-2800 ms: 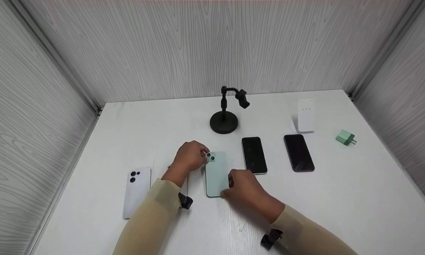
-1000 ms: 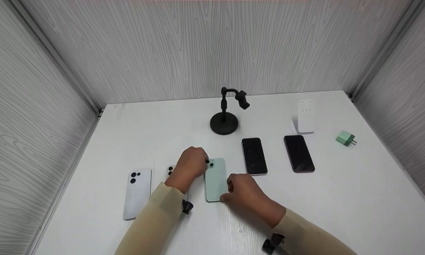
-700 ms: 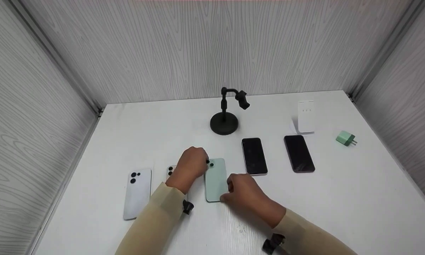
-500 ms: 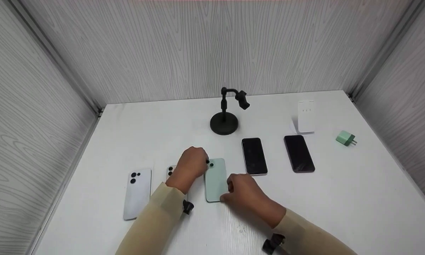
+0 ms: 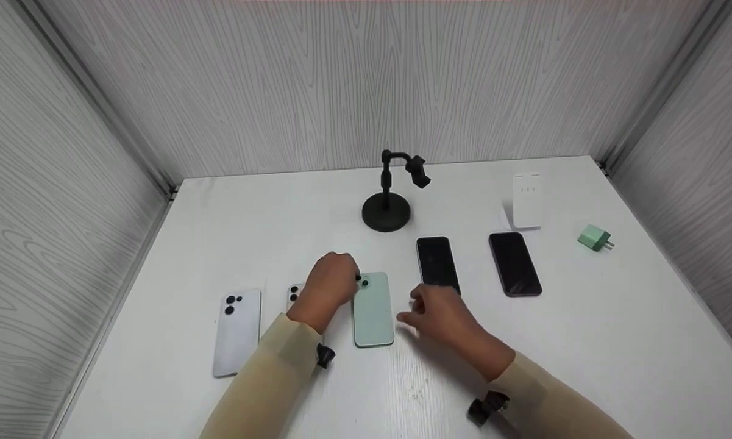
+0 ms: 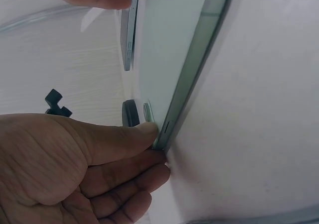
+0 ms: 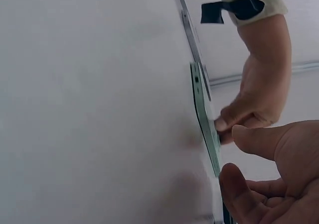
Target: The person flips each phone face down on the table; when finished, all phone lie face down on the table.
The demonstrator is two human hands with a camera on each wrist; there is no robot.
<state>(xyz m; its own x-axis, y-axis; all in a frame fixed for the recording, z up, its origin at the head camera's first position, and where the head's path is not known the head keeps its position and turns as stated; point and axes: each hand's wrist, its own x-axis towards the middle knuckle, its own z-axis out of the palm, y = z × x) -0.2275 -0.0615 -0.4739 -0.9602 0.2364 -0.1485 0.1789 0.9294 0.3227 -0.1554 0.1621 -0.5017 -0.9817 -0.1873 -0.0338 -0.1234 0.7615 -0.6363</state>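
Note:
A mint-green smartphone (image 5: 372, 317) lies back up on the white table, camera lenses at its far left corner. My left hand (image 5: 332, 277) pinches that corner; in the left wrist view its thumb (image 6: 124, 142) lies on the back beside the lens, the other fingers at the edge. Just right of the phone, my right hand (image 5: 442, 314) hovers apart from it, with a gap between thumb and fingers and nothing held. It covers the near end of a phone with a black screen (image 5: 437, 262). A pale phone (image 5: 294, 292) is mostly hidden under my left forearm.
A white phone (image 5: 238, 335) lies face down at the left. Another dark-screened phone (image 5: 515, 264) lies at the right, before a white upright stand (image 5: 527, 204). A green plug charger (image 5: 593, 237) sits farther right. At the back stands a black round-based holder (image 5: 386, 211). Walls enclose three sides.
The mint-green phone slid slightly toward me, then stayed put. My right hand has let go of its near right corner and moved right. The left hand keeps its pinch.

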